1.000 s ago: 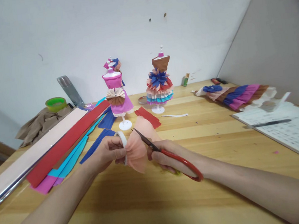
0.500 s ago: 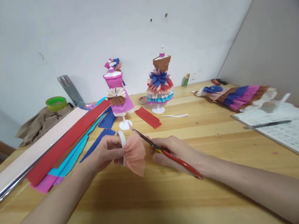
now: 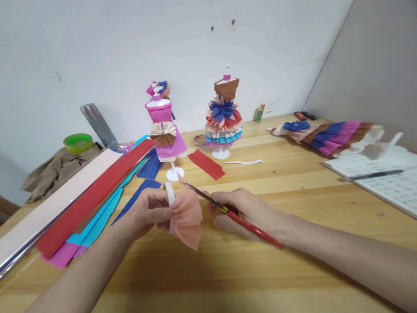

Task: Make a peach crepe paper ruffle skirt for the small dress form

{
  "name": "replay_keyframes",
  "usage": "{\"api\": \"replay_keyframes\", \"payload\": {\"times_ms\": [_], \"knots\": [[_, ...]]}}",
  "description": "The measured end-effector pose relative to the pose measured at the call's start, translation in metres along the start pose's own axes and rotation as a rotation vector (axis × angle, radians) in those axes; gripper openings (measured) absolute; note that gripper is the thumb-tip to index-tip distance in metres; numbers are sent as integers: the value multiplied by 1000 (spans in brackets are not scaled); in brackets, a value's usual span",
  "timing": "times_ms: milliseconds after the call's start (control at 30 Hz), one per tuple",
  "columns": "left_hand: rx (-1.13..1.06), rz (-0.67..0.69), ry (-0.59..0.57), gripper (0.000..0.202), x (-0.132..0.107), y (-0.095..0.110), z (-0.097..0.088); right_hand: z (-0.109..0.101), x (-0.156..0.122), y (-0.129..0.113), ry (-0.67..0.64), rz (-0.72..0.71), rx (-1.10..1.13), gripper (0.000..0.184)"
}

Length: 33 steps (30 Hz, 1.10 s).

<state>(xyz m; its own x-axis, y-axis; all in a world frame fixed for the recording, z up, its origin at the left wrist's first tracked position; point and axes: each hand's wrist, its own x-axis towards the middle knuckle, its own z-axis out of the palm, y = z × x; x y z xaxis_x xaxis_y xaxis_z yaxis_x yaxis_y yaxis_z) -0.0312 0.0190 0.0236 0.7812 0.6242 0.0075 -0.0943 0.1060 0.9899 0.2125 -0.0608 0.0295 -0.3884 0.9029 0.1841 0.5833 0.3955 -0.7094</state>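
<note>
My left hand pinches a gathered piece of peach crepe paper together with a white tape roll above the wooden table. My right hand grips red-handled scissors, fingers wrapped round the handles. The blades are closed and their tip touches the upper edge of the peach paper. A red paper strip lies just beyond.
Two small mannequins in paper dresses, a pink one and a multicoloured one, stand at the back. Long coloured paper rolls lie at the left. A layered paper skirt and a white cutting mat lie at the right.
The peach paper is shorter now; its upper part is gone. The scissors have tilted flatter and their blades have closed, and my right hand has shifted slightly up and left.
</note>
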Motion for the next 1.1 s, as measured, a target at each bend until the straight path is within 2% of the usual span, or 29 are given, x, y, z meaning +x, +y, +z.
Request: {"api": "replay_keyframes", "payload": {"times_ms": [200, 333, 500, 600, 667, 833, 967, 1100], "knots": [[14, -1, 7, 35, 0, 1, 1, 1, 0, 2, 38, -21, -19, 18], [18, -10, 9, 36, 1, 1, 0, 1, 0, 2, 55, 21, -27, 16], [39, -12, 10, 37, 0, -1, -4, 4, 2, 5, 68, 47, -1, 21], [54, 3, 27, 36, 0, 0, -4, 7, 4, 10, 120, 32, 19, 25], [75, 37, 77, 35, 2, 2, -3, 7, 4, 12, 143, 39, 109, 30], [52, 192, 260, 35, 8, 8, -2, 7, 1, 15, 105, 188, 500, 40], [37, 297, 391, 33, 12, 7, -9, 9, 1, 23, 44, 108, 667, 47], [10, 331, 439, 31, 15, 3, -14, 9, 1, 19, -9, 72, 688, 48]]}}
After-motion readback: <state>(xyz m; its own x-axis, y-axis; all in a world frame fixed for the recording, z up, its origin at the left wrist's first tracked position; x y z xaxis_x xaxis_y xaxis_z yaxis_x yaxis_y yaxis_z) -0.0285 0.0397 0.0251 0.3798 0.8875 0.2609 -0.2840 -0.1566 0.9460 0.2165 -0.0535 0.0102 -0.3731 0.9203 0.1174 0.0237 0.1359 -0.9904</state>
